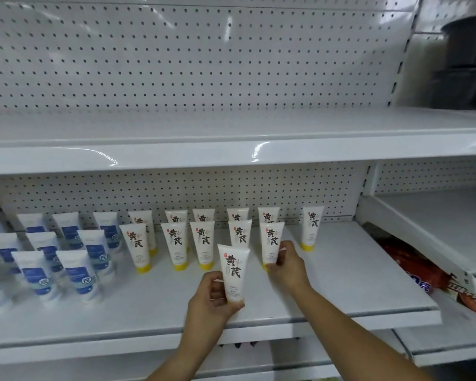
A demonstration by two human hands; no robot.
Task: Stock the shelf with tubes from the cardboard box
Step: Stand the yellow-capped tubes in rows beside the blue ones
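Shelf [341, 276] holds 2 rows of yellow-capped tubes [177, 243]; left hand [213, 296] has its grip round 1 held tube [233, 270] near the front, right hand [287, 268] pinches a standing tube [271, 242]. Careless nudging could topple neighbours.

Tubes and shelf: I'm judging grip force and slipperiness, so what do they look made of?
The held tube looks like smooth white plastic, probably squeezable: flat crimped top, printed label. The yellow caps on shelved tubes look like harder plastic. The shelves seem glossy white-painted metal, given sharp glare streaks and thin folded edges.
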